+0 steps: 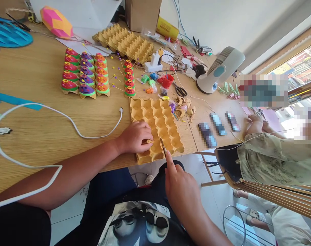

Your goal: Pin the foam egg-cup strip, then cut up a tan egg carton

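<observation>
A yellow cardboard egg tray (158, 123) lies at the near edge of the wooden table (42, 133). My left hand (135, 136) presses down on the tray's near left part, fingers curled over its cups. My right hand (179, 186) grips a thin blade-like tool (163, 147), index finger stretched along it, and the tip touches the tray near its front edge.
Painted egg-cup pieces (85, 73) stand in rows at the back left. Behind them lies a second egg tray (124, 42). A white cable (68, 119) loops over the table. Scissors (180, 90), a red cup (167, 81) and a white fan (217, 70) sit right. Another person's hand (255, 123) rests nearby.
</observation>
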### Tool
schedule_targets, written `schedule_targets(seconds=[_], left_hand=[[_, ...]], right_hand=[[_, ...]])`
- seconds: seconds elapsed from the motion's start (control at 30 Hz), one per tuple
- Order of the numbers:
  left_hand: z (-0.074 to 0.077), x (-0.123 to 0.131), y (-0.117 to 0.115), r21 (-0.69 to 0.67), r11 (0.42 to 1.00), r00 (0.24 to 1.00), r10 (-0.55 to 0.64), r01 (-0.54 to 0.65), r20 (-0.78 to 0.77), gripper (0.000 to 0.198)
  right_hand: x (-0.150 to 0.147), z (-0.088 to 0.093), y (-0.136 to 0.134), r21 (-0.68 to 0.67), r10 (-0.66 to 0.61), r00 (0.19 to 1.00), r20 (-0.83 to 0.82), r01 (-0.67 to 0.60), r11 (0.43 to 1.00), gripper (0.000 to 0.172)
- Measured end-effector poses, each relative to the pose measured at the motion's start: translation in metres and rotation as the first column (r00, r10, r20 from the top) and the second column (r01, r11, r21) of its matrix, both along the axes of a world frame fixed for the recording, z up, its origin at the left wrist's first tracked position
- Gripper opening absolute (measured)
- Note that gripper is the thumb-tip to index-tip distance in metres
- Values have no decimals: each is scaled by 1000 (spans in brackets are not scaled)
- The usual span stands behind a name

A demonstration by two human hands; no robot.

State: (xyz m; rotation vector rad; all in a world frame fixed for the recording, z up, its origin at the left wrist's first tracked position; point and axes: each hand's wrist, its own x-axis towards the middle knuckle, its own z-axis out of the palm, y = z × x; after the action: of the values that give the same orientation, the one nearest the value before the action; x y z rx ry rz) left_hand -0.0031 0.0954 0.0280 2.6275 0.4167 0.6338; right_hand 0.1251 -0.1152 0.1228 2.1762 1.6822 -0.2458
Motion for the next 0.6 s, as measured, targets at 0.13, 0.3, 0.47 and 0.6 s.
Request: schedule_targets(seconds=[0.13, 0.3, 0.47, 0.6], left_hand=[[0, 0, 0, 16, 1000, 1000, -9, 9, -8, 16], [-2, 0, 0, 21, 1000, 1000, 4, -4, -6, 16], [-2, 0, 1, 9, 1000, 1000, -6, 6, 5, 16], [-2, 0, 1, 14, 1000, 1000, -1, 1, -9, 16]], right_hand=[[1, -4, 16, 20, -11, 1000, -15, 11, 1000, 66], [-1, -3, 8, 20, -3, 1000, 7, 3, 1000, 68], [0, 1, 2, 18, -15, 1000, -20, 15, 1000, 66], [0, -2, 14, 29, -20, 1000, -22, 20, 999, 66]])
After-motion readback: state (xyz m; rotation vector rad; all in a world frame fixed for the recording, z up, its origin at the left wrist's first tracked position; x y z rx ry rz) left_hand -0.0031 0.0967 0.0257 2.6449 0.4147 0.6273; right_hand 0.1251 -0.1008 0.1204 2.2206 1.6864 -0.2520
